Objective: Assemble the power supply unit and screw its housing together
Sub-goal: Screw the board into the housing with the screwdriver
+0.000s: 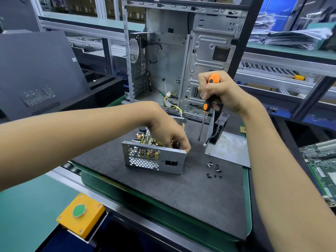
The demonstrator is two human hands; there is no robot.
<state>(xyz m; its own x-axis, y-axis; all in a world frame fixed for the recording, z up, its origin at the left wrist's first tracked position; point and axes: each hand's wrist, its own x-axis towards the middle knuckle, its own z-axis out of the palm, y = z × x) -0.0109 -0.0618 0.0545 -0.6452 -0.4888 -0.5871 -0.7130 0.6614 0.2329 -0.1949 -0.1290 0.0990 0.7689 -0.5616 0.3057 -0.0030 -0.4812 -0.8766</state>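
The open power supply unit (154, 158) sits on the dark mat (163, 193), its perforated metal face toward me and its circuit board exposed on top. My left hand (169, 135) reaches down into its right corner, fingers curled and pinching something small that I cannot make out. My right hand (218, 91) grips an orange and black screwdriver (209, 99) upright, tip hanging above the mat to the right of the unit. The housing cover (227, 148) with a fan lies further right. Several loose screws (214, 170) lie in front of it.
An open computer case (181, 57) stands behind the mat, cables trailing from it to the unit. A dark side panel (36, 73) leans at the left. A yellow box with a green button (81, 214) sits at the front left. A circuit board (321, 160) lies at the right edge.
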